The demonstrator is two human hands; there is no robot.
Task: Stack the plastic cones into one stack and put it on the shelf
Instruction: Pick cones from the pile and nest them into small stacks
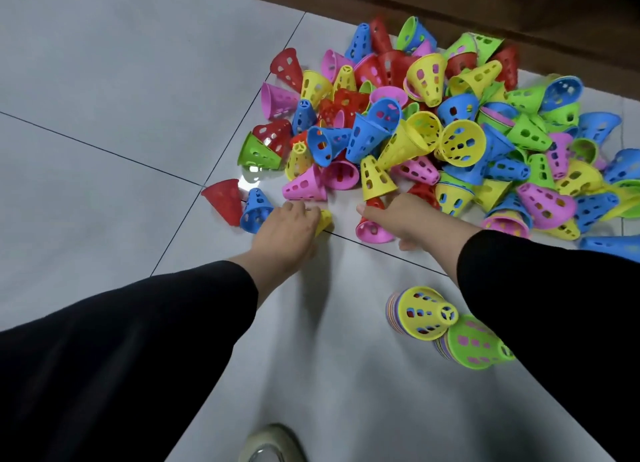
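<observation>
A big heap of plastic cones [433,129] lies scattered on the grey tiled floor [104,81], in front of a dark wooden shelf unit [485,4] at the top of the view. The cones are short, tapered and hollow, with oval holes punched through thin glossy walls, in red, blue, yellow, green and pink. They point every way: some lie on their sides with open mouths towards the camera, some stand on their wide rims with the narrow tip up.

Nearer the person, two short stacks lie on their sides close together, long axes running roughly left to right with tips to the right: one capped by a yellow cone [424,312], the other by a green cone [478,342].

Both arms reach forward in black sleeves [156,323]. The left hand [287,228], back up, has its fingers curled down onto a small yellow cone [323,221] on the floor, just beside a blue cone [255,209] and a red cone [225,198] lying on their sides. The right hand [405,216] grasps a nested pair standing on the floor, a red cone [375,203] set over a pink cone [372,231], tip upward. A pale shoe [273,444] shows at the bottom edge.
</observation>
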